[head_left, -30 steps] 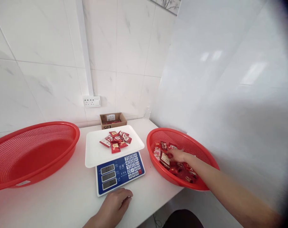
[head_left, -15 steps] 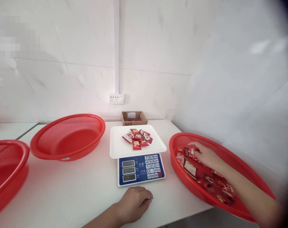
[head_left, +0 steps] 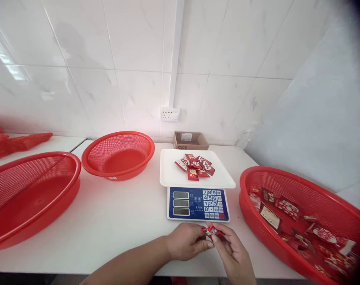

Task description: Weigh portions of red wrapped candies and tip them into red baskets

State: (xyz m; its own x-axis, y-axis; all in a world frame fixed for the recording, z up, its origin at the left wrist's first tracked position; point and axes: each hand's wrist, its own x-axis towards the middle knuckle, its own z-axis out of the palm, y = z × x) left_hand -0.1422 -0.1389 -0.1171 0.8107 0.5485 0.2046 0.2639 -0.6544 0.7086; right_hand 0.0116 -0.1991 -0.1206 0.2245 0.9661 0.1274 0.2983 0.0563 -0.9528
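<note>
Just in front of the scale's keypad, my right hand (head_left: 233, 251) pinches a small red packet (head_left: 210, 230). My left hand (head_left: 189, 241) is closed beside it, thumb and fingers on the packet's left end. The digital scale (head_left: 197, 204) has a blue panel and a white tray (head_left: 170, 174). Several red packets (head_left: 197, 165) lie in a loose pile on that tray. To the right, a red basket (head_left: 257, 221) holds more red and brown packets (head_left: 288, 208).
Two red mesh baskets, one (head_left: 117, 168) behind and one (head_left: 73, 182) at the far left, stand on the white table (head_left: 114, 225). A cardboard box (head_left: 191, 146) sits behind the scale. Red plastic bags (head_left: 19, 142) lie at the back left, and a wall socket (head_left: 170, 114) is above the table.
My right hand has come out of the right basket with a red packet and met my left hand in front of the scale. The view has shifted left.
</note>
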